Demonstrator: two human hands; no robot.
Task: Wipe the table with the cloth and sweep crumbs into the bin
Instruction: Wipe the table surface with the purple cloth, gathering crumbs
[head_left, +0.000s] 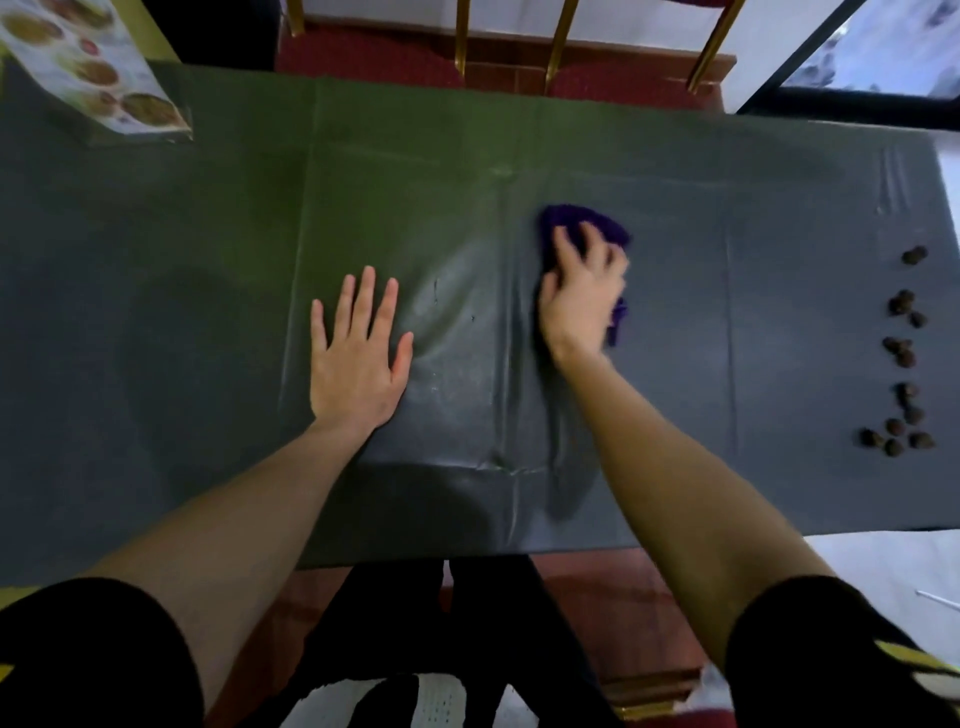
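A table under a dark grey-green cover (208, 291) fills the view. My right hand (579, 296) presses a bunched purple cloth (597, 221) onto the cover, right of the middle; the cloth shows beyond my fingertips and by my wrist. My left hand (358, 358) lies flat on the cover with fingers spread, holding nothing. Several dark brown crumbs (904, 358) lie in a loose line near the table's right end, well apart from the cloth. No bin is in view.
A standing menu card with food pictures (98, 78) occupies the far left corner. Chairs with gold legs and red seats (561, 52) stand behind the far edge. The cover has creases and folds around the middle. My legs are at the near edge.
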